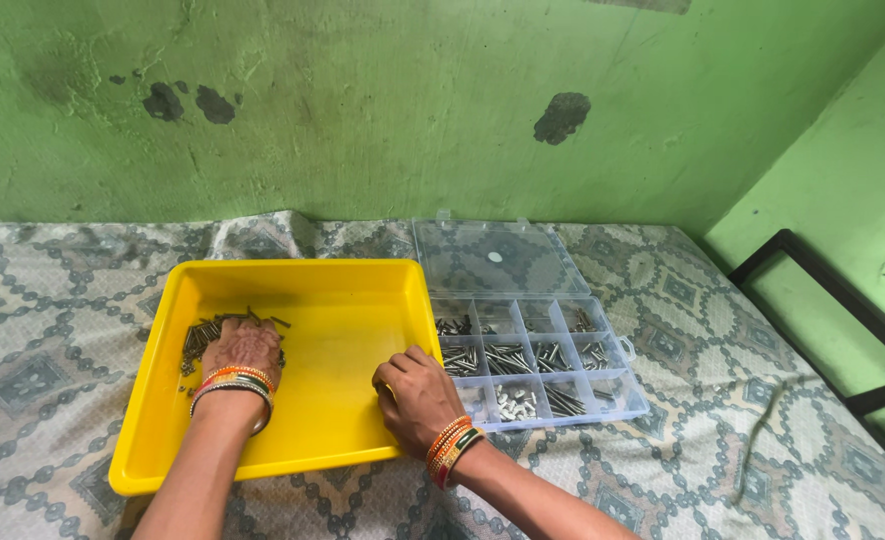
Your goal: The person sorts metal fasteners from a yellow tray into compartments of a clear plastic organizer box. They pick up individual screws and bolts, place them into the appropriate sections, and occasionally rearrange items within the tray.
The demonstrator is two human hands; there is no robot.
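Right hand (418,392) nearest, fingers curled together at the yellow tray's (348,420) right rim, gripping what, can't tell. Left hand (244,350) flat, fingers spread, pressed on the pile of small dark screws (201,338) in tray's left part. Clear compartment box (538,360) w/ metal screws sits just beside tray, lid open, on patterned cloth (683,330).
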